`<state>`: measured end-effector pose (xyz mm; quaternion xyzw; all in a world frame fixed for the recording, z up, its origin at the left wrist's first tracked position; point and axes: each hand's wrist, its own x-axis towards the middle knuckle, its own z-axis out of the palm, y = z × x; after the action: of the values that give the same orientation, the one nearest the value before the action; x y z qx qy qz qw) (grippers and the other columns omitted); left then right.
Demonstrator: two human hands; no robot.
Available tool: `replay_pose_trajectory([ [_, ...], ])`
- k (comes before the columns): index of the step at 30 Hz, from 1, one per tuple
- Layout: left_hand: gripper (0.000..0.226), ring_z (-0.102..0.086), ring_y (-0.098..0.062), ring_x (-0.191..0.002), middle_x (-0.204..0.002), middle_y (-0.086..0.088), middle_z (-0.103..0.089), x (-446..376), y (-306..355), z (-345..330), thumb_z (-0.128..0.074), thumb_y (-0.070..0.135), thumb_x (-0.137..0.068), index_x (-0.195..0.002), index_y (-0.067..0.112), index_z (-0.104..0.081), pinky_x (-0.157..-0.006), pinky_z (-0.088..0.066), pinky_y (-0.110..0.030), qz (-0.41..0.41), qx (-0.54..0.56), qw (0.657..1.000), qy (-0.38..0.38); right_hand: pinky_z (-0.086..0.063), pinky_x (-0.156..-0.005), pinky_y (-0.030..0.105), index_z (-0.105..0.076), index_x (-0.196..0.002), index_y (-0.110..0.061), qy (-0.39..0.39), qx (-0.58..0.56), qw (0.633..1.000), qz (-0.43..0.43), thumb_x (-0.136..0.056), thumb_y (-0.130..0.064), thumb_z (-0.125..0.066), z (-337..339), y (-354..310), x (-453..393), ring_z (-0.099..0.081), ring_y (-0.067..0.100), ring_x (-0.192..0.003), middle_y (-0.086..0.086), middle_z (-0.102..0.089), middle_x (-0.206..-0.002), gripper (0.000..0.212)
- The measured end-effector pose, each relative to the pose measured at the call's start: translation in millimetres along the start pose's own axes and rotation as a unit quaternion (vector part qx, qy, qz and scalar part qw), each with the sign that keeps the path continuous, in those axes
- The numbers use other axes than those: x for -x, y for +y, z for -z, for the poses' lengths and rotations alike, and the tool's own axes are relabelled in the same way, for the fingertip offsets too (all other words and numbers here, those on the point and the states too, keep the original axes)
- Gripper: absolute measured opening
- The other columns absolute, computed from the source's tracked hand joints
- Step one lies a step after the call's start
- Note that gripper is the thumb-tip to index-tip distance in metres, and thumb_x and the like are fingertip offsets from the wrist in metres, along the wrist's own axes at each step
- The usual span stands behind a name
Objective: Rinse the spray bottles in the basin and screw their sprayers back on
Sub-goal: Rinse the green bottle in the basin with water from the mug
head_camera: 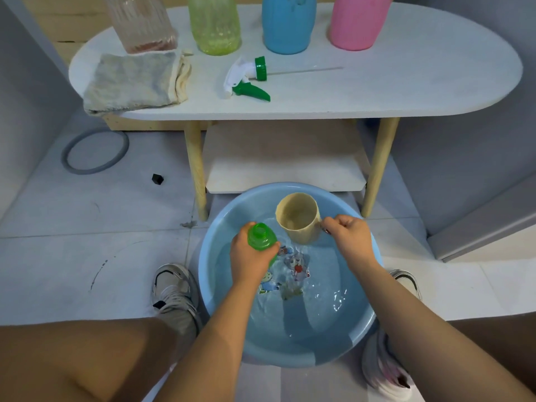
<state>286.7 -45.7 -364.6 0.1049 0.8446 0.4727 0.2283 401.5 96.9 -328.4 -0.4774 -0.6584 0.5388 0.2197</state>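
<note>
A blue basin (pixel 359 329) with water stands on the floor between my feet. My left hand (pixel 249 258) grips a small green bottle (pixel 261 236) upright over the water, its neck open and without a sprayer. My right hand (pixel 349 236) grips the handle of a beige cup (pixel 298 217) that is held above the basin's far side, just right of the bottle. A white and green sprayer (pixel 246 79) with its long tube lies on the white table (pixel 406 82).
At the table's back stand a clear ribbed bottle (pixel 142 24), a yellow-green bottle (pixel 214 24), a blue bottle (pixel 288 24) and a pink bottle (pixel 358 23). A folded grey cloth (pixel 133 81) lies at its left end. A grey hose ring (pixel 94 150) lies on the tiled floor.
</note>
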Motion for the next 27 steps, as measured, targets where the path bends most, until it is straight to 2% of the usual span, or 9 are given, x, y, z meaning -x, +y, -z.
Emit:
replay_pose_trajectory([
  [4, 0.055, -0.057, -0.018, -0.097, -0.107, 0.002, -0.060, 1, 4, -2, -0.082, 0.025, -0.063, -0.110, 0.029, -0.054, -0.077, -0.041, -0.025, -0.017, -0.007, 1.000, -0.007, -0.017, -0.045, 0.024, -0.028, -0.049, -0.016, 0.027, 0.075, 0.992, 0.094, -0.075, -0.012, -0.066, -2, -12, 3, -0.021, 0.011, -0.046, -0.006, -0.021, -0.045, 0.046],
  [7, 0.054, -0.057, -0.019, -0.096, -0.106, 0.003, -0.060, 1, 5, -2, -0.081, 0.023, -0.064, -0.110, 0.028, -0.053, -0.075, -0.040, -0.025, -0.026, -0.010, 1.000, -0.013, -0.024, -0.052, 0.024, -0.039, -0.046, -0.007, 0.036, 0.121, 0.978, 0.165, -0.070, -0.023, -0.063, -5, -22, 6, -0.030, 0.013, -0.051, 0.002, -0.033, -0.046, 0.037],
  [10, 0.053, -0.059, -0.020, -0.095, -0.103, 0.003, -0.063, -1, 5, -4, -0.080, 0.026, -0.063, -0.109, 0.027, -0.054, -0.072, -0.042, -0.026, -0.034, -0.019, 0.999, -0.011, -0.022, -0.065, 0.023, -0.044, -0.045, -0.005, 0.043, 0.153, 0.956, 0.246, -0.068, -0.026, -0.058, -10, -27, 9, -0.041, 0.001, -0.059, -0.008, -0.030, -0.042, 0.034],
  [13, 0.053, -0.059, -0.020, -0.094, -0.100, 0.003, -0.064, -2, 4, -6, -0.081, 0.028, -0.062, -0.107, 0.027, -0.055, -0.072, -0.043, -0.026, -0.036, -0.023, 0.999, -0.010, -0.019, -0.065, 0.022, -0.046, -0.046, -0.003, 0.061, 0.187, 0.931, 0.308, -0.070, -0.034, -0.054, -13, -28, 8, -0.033, 0.007, -0.053, -0.013, -0.024, -0.042, 0.040],
  [15, 0.056, -0.060, -0.020, -0.095, -0.102, 0.003, -0.064, -3, 2, -7, -0.081, 0.029, -0.061, -0.110, 0.026, -0.055, -0.073, -0.043, -0.026, -0.036, -0.025, 0.999, -0.011, -0.016, -0.064, 0.022, -0.039, -0.044, -0.010, 0.079, 0.203, 0.913, 0.346, -0.069, -0.035, -0.050, -14, -29, 7, -0.029, 0.003, -0.052, -0.015, -0.019, -0.043, 0.037],
  [19, 0.055, -0.059, -0.020, -0.097, -0.103, 0.002, -0.064, -4, 1, -8, -0.080, 0.028, -0.063, -0.112, 0.025, -0.055, -0.076, -0.045, -0.027, -0.039, -0.023, 0.999, -0.011, -0.015, -0.065, 0.022, -0.037, -0.044, -0.016, 0.099, 0.224, 0.889, 0.386, -0.068, -0.031, -0.052, -18, -30, 4, -0.030, 0.013, -0.054, -0.011, -0.025, -0.043, 0.033],
  [23, 0.057, -0.059, -0.019, -0.097, -0.107, 0.002, -0.063, -5, 2, -8, -0.080, 0.031, -0.063, -0.114, 0.024, -0.055, -0.076, -0.043, -0.025, -0.036, -0.025, 0.999, -0.008, -0.017, -0.066, 0.023, -0.032, -0.049, -0.023, 0.111, 0.235, 0.877, 0.405, -0.069, -0.030, -0.053, -19, -30, 3, -0.030, 0.014, -0.054, -0.011, -0.026, -0.044, 0.030],
  [27, 0.054, -0.058, -0.020, -0.100, -0.106, 0.003, -0.063, -5, 2, -9, -0.080, 0.028, -0.065, -0.113, 0.025, -0.055, -0.078, -0.045, -0.027, -0.037, -0.026, 0.999, -0.005, -0.019, -0.069, 0.023, -0.038, -0.045, -0.019, 0.122, 0.247, 0.867, 0.416, -0.071, -0.029, -0.054, -18, -29, 1, -0.031, 0.015, -0.055, -0.008, -0.031, -0.041, 0.032],
])
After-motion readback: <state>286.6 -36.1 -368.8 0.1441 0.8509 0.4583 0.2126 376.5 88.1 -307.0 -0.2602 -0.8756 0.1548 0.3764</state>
